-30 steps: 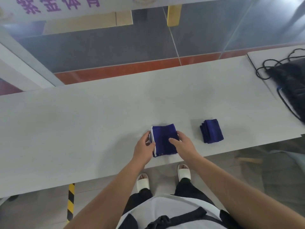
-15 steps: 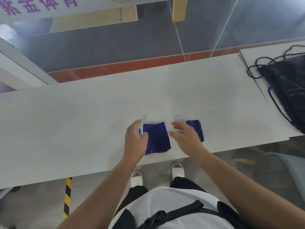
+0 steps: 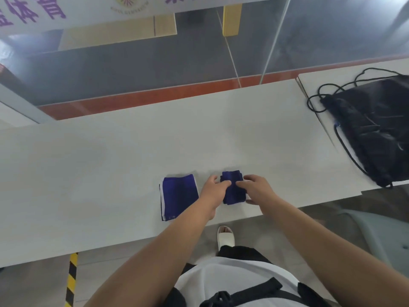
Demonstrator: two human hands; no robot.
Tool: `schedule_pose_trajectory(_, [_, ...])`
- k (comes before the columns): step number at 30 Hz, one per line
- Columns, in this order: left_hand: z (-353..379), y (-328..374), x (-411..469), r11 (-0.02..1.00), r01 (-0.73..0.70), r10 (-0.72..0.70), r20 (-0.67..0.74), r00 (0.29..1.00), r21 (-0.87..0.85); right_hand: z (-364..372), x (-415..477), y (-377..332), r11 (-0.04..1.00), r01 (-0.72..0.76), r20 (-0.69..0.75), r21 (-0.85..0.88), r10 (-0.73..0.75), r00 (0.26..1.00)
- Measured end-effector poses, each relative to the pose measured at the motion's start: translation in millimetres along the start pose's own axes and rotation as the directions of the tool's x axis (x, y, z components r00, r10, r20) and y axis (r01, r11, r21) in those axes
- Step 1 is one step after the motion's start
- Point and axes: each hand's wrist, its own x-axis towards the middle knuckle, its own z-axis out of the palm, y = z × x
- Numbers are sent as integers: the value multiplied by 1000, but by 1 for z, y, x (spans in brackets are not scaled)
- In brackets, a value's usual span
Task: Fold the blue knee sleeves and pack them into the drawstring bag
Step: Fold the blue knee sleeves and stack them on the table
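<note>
Pale worktop (image 3: 110,173), seen from above; black drawstring bag (image 3: 376,134) lies flat and crumpled at its far right end, just past a seam in the surface, with its cords (image 3: 318,100) looped loose on the side of the bag toward the sleeves; both blue knee sleeves sit well to the left of the bag, near the front edge; the smaller folded sleeve (image 3: 232,188) is the closer of the two to the bag, a compact dark blue bundle; left hand (image 3: 213,191) and right hand (image 3: 257,189) are drawn together on it, one at each side, fingers curled over its top and edges, gripping it against the surface; the larger folded sleeve (image 3: 179,196) lies farther from the bag, just beside the left wrist, flat and untouched, a white layer showing along the edge facing away from the bag; on the floor below, a white sandal (image 3: 225,238) and a yellow-and-black striped strip (image 3: 72,278).
</note>
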Motion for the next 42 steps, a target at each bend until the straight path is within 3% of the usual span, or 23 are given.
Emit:
schedule_pose_trajectory(4, [6, -7, 13, 1000, 12, -12, -43, 999, 0, 0, 3, -1, 997, -34, 11, 74, 33, 999])
schedule_pose_trajectory(9, [0, -10, 14, 995, 36, -36, 0, 999, -93, -11, -4, 3, 969, -97, 107, 229, 74, 992])
schedule_pose_trajectory(19, [-15, 7, -10, 986, -110, 122, 89, 989, -128, -23, -22, 4, 921, -23, 261, 389, -86, 962])
schedule_pose_trajectory(26, [-66, 10, -45, 928, -178, 205, 48, 978, -329, 8, -37, -25, 943, -22, 450, 332, -138, 882])
schedule_pose_trajectory(32, [-108, -8, -58, 899, -205, 196, -64, 979, -387, 57, -45, -48, 978, 21, 453, 208, -115, 884])
schedule_pose_trajectory(37, [-125, -24, -62, 905, -279, 217, -216, 952, -321, 84, -44, -51, 993, 43, 401, 108, -83, 912])
schedule_pose_trajectory(40, [-135, -33, -65, 936, -304, 227, -353, 908, -180, 95, -41, -45, 997, 68, 320, 31, -74, 945])
schedule_pose_trajectory(42, [-140, -39, -65, 963, -254, 204, -367, 908, -93, 101, -39, -40, 996, 93, 268, 4, -90, 959])
